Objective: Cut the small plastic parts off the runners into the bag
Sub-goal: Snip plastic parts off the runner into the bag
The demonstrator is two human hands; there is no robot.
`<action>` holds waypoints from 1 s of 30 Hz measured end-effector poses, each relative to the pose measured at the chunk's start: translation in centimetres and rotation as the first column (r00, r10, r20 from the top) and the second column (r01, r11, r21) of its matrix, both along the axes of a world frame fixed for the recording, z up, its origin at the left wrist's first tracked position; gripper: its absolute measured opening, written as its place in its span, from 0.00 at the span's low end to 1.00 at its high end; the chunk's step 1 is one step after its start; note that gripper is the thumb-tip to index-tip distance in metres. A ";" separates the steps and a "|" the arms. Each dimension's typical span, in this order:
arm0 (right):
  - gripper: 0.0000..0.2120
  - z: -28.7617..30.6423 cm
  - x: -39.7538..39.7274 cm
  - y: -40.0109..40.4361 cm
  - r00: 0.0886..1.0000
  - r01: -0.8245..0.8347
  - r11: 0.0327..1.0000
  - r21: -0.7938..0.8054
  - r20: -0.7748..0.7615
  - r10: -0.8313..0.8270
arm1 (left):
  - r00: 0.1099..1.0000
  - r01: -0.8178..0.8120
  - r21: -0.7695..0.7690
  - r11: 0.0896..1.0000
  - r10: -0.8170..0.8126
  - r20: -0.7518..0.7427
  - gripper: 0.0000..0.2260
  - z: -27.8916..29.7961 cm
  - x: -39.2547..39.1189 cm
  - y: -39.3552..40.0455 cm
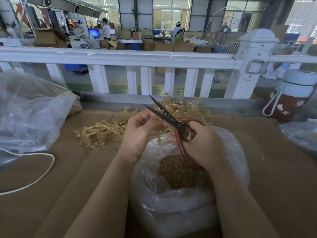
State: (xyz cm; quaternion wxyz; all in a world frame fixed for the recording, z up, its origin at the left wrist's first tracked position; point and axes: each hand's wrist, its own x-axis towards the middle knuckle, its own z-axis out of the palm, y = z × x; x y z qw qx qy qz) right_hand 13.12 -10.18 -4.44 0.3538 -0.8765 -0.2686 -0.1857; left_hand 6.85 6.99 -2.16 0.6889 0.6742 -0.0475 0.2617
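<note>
My right hand (201,143) grips the red handles of black-bladed scissors (164,113), whose blades stand apart and point up and left. My left hand (139,133) pinches a translucent amber runner (163,130) just below the blades, above the mouth of a clear plastic bag (171,203). Small amber cut parts (178,172) fill the bottom of the bag. A heap of amber runners (103,133) lies on the brown cardboard surface behind and left of my hands.
A big clear plastic bag (29,114) sits at the left, with a white cable (34,181) looping below it. A red bottle with a white lid (291,100) stands at the right, before another plastic bag (301,134). A white railing (120,57) borders the far edge.
</note>
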 end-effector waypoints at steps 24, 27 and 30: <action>0.25 0.0 0.1 -0.2 1.000 0.002 1.000 -0.012 -0.009 -0.002 | 0.999 -0.015 0.051 0.999 0.013 0.032 0.07 -0.3 0.5 -0.3; 0.26 -0.1 0.2 -0.1 1.000 -0.001 1.000 -0.015 -0.004 0.001 | 0.999 -0.009 0.051 0.999 0.007 0.034 0.06 -0.2 0.4 -0.4; 0.25 -0.1 0.1 -0.1 1.000 -0.008 1.000 0.001 -0.002 0.008 | 0.999 0.013 0.032 0.999 -0.014 0.042 0.07 -0.1 0.4 -0.5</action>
